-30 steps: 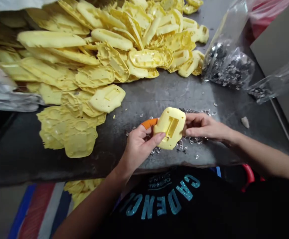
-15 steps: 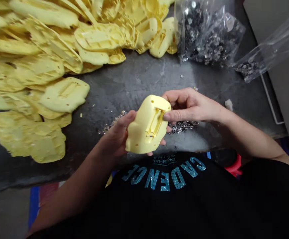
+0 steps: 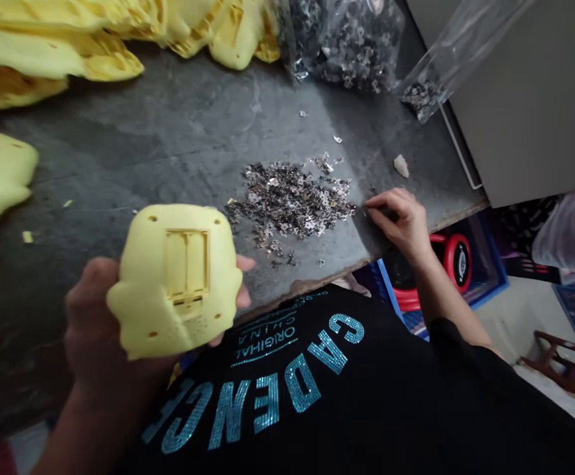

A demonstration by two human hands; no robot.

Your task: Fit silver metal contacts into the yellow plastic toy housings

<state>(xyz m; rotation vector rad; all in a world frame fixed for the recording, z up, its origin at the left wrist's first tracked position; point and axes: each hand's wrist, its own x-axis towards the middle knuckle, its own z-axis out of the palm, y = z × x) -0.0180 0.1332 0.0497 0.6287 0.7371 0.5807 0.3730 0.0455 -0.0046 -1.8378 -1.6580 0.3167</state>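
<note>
Yellow plastic casing is gripped by left hand; right hand's curled, empty fingers are held just beside metal scraps.

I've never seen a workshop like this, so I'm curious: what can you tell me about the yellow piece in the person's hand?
This yellow moulded plastic casing is a pale, rounded shell with a wavy, slightly ragged edge. Its face has a ribbed rectangular recess, small round holes near the edge, and a patch of tiny dots below the recess. The left hand holds it from behind, above a worn grey bench.
</note>
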